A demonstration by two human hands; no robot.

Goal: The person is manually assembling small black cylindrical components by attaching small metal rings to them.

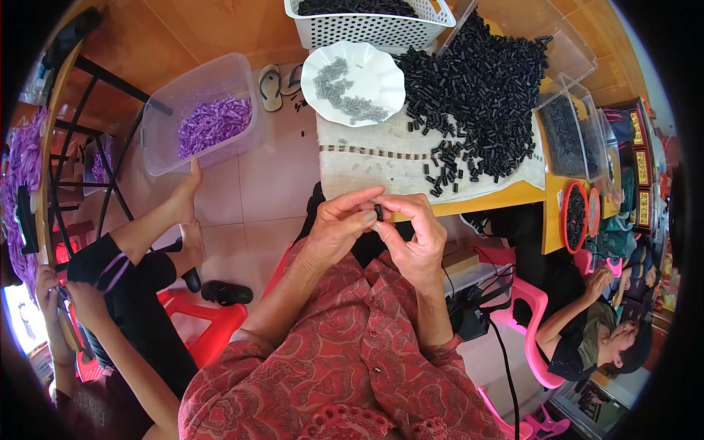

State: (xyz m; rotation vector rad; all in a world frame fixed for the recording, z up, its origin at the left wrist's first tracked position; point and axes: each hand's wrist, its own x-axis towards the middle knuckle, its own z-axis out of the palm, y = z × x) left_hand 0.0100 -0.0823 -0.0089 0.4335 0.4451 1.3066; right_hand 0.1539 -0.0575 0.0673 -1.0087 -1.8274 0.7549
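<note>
Just off the near edge of the table, a small black plastic piece (pixel 378 213) is pinched between the fingertips of both hands. My left hand (pixel 339 226) grips it from one side, its index finger stretched above it. From the other side my right hand (pixel 413 238) closes thumb and finger on it. Beyond them a whitish cloth (pixel 348 172) covers part of the yellow table (pixel 513 195), with a few clear bits lying on it. A large heap of similar black pieces (pixel 477 95) spreads over the cloth. To its left a white scalloped plate (pixel 378 70) holds small clear pieces.
A white perforated basket (pixel 367 33) of black pieces stands at the back. Clear bins (pixel 561 136) and a red round tray (pixel 565 220) line the right. On the left are a tub (pixel 150 136) of purple strips and a co-worker's legs (pixel 165 213). Another person (pixel 609 337) sits right.
</note>
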